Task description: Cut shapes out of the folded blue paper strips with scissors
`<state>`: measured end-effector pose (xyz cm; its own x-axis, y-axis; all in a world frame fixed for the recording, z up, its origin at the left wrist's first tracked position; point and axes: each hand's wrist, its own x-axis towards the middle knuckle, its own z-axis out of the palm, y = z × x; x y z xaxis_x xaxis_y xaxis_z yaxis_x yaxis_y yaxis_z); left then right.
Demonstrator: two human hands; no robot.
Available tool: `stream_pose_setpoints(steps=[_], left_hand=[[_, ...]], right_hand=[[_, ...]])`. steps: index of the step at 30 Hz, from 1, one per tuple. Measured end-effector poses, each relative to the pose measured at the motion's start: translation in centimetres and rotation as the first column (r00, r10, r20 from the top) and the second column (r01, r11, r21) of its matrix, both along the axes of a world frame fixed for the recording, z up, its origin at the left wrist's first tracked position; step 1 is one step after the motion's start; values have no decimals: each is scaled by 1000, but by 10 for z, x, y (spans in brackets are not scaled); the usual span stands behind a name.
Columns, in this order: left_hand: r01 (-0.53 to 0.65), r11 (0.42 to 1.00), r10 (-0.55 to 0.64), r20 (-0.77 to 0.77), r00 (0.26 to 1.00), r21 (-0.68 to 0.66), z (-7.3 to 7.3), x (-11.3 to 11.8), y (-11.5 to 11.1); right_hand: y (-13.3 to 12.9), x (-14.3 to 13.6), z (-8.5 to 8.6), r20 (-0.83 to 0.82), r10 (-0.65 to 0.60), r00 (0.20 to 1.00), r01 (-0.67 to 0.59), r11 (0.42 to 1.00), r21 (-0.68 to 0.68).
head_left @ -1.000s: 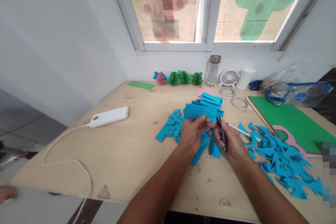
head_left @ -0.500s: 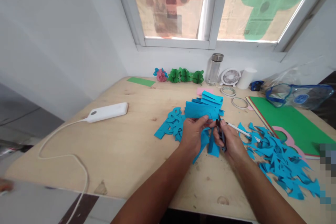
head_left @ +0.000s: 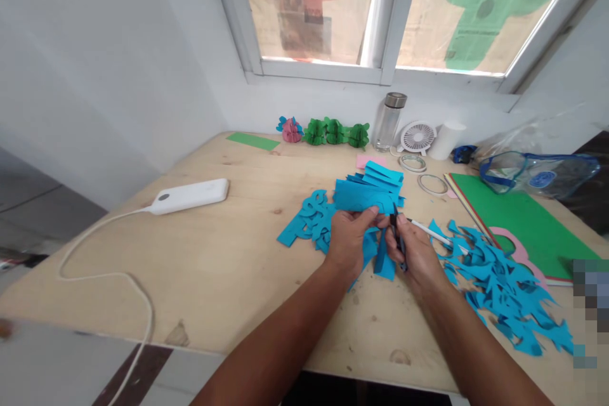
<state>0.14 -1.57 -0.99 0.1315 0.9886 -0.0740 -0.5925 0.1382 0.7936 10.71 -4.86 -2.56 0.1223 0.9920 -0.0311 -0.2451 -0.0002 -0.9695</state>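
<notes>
Pinched in my left hand (head_left: 349, 238) is a folded strip of blue paper (head_left: 359, 195) with faint curved lines drawn on it. My right hand (head_left: 416, 244) grips dark-handled scissors (head_left: 398, 238), their blades at the strip's right end. A white pen (head_left: 431, 230) lies beside my right hand, partly over blue scraps. Cut blue paper shapes (head_left: 316, 216) are heaped left of my left hand. Behind the held strip rests a stack of blue strips (head_left: 383, 176). More blue paper hangs or lies under my hands, partly hidden.
Blue offcuts (head_left: 504, 288) spread at the right beside green sheets (head_left: 528, 222) and a pink cutout (head_left: 516, 247). Along the wall stand green paper figures (head_left: 334, 132), a glass bottle (head_left: 389, 124) and a small fan (head_left: 417, 137). A white corded device (head_left: 190, 195) lies left.
The view has shifted slightly. My hands keep nearly the same hold on the blue strip and the scissors, whose blades remain at its right end.
</notes>
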Motion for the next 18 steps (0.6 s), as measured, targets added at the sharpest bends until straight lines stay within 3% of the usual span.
stream_pose_setpoints(steps=[18], left_hand=[[-14,1000,14,10,1000,11,-3,2,1]], right_hand=[[0,1,0,-26,6,1000,-7,1000,-8]])
